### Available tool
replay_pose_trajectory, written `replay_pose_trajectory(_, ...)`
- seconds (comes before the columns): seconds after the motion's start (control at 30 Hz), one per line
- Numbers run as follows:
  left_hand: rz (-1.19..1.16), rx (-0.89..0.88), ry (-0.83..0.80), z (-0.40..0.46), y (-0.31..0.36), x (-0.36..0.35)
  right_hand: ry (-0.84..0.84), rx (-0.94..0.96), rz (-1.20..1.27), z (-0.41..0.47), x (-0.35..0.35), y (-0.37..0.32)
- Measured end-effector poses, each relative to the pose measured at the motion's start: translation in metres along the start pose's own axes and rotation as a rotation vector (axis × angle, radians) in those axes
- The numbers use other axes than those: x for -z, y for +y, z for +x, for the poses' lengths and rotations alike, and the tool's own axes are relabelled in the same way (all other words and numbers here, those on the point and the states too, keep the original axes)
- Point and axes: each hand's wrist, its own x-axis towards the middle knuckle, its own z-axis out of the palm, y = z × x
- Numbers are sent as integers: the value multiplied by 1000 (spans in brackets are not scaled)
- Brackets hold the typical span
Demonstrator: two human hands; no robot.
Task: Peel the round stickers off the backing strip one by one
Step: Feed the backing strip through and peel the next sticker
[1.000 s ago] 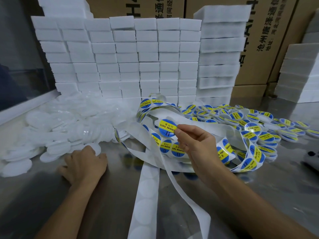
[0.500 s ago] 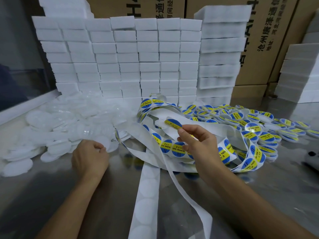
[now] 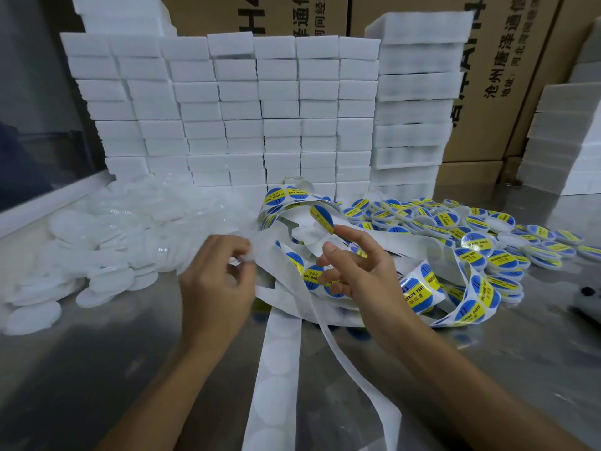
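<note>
Since a moment ago my left hand (image 3: 218, 281) has come up off the clear lids and in toward the middle, and my right hand (image 3: 361, 271) has lifted the peeled sticker (image 3: 322, 219) higher. That sticker, blue and yellow, now stands on edge, stuck to the tip of my right forefinger; the other right fingers are spread and relaxed, gripping nothing. My left fingers are curled and pinch one clear round lid (image 3: 247, 252) just left of the sticker. Between and below my hands the white backing strip (image 3: 279, 346) lies in loose loops on the metal table (image 3: 97, 369), its bare tail running toward me, with more stickers on the loops under my right hand. Left of me sits the heap of clear lids (image 3: 107, 242). Right of the strip lies a spread of lids with stickers on them (image 3: 481, 242). Behind stand stacks of white foam blocks (image 3: 260, 109) and cardboard boxes (image 3: 507, 76).
</note>
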Motion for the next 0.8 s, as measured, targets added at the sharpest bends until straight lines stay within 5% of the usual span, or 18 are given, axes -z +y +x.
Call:
replay_pose_trajectory(0.17, 49, -252, -93, -7, 23, -9, -57, -15, 52, -5, -9, 1)
replay_pose_trajectory(0.3, -20, -220, -154, -9, 31, -9, -33, -14, 142, -4, -10, 2)
replay_pose_trajectory(0.37, -165, -35, -187, -9, 35, -10, -4, -3, 140, -3, -8, 1)
replay_pose_trajectory(0.53, -891, 838, -322, -1, 41, -10, 43, 46, 64, -1, -2, 1)
replay_pose_trajectory(0.8, -1079, 1109, -334, 0, 35, -13, 72, 97, -1, -1, -2, 3)
